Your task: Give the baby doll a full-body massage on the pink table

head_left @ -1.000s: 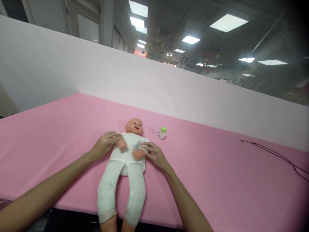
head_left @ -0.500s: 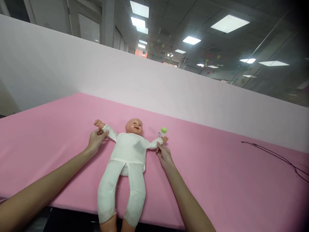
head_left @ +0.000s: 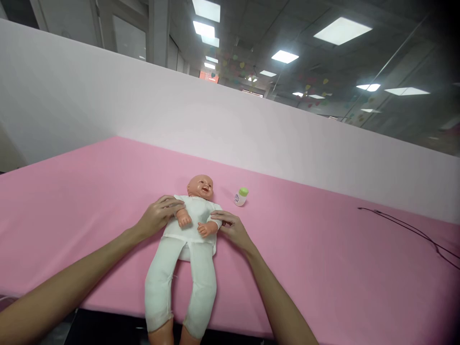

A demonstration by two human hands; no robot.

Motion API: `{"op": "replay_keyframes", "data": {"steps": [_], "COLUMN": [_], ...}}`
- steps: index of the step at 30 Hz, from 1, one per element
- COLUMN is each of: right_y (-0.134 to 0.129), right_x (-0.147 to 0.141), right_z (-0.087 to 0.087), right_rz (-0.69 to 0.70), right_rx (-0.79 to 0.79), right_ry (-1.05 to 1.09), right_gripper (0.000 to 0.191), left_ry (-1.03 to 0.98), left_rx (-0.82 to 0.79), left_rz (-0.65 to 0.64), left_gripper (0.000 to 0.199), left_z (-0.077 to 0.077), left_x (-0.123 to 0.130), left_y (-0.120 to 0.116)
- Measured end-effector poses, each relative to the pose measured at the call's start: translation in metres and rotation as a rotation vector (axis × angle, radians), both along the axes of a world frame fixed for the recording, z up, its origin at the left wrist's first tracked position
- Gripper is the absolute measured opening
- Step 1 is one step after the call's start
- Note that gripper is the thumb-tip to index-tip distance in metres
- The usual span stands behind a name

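A baby doll (head_left: 194, 215) in white cloth lies on its back on the pink table cover (head_left: 305, 268), its head toward the wall and its feet at the near edge. Both doll arms are folded over its chest. My left hand (head_left: 163, 214) lies against the doll's arm at the left, fingers extended over the sleeve. At the other side, my right hand (head_left: 230, 225) has its fingers on the doll's other sleeve, near the wrist. A small bottle (head_left: 241, 197) with a green cap stands right of the doll's head.
A black cable (head_left: 406, 226) lies on the cover at the right. Behind the table runs a low white partition (head_left: 230, 124). A dark object (head_left: 108, 326) shows below the near edge.
The doll's arms, spread outward before, are now folded in over its chest. Both my hands have moved inward with them, and the bottle is no longer partly hidden.
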State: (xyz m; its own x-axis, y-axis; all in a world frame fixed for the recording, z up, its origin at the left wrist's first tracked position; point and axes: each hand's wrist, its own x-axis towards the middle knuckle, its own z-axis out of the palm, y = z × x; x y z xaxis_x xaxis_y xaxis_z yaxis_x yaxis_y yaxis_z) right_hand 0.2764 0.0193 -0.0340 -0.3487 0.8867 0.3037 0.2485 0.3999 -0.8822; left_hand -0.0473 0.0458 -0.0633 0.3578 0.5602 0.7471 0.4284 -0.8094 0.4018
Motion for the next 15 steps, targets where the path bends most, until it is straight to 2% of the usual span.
{"op": "replay_keyframes", "data": {"steps": [2,6,8,10,12,15], "right_y": [0.006,0.019,0.023,0.025,0.025,0.018], "right_x": [0.003,0.016,0.022,0.025,0.024,0.016], "right_z": [-0.001,-0.011,-0.018,-0.023,-0.022,-0.012], "right_rz": [-0.129,-0.405,-0.49,-0.515,-0.49,-0.368], "right_rx": [-0.049,-0.22,-0.334,-0.403,-0.38,-0.224], "right_ry": [0.124,0.453,0.553,0.572,0.556,0.441], "right_gripper": [0.032,0.046,0.042,0.041,0.041,0.045], "left_ry": [-0.144,-0.56,-0.69,-0.729,-0.694,-0.548], "left_rx": [-0.156,-0.514,-0.667,-0.773,-0.764,-0.583], "left_rz": [0.073,0.238,0.286,0.31,0.295,0.231], "left_gripper": [0.026,0.037,0.046,0.054,0.053,0.039], "left_z": [0.004,0.008,0.007,0.005,0.006,0.009], "left_x": [-0.001,-0.009,-0.015,-0.02,-0.02,-0.015], "left_y": [0.0,0.008,0.013,0.017,0.017,0.011]}}
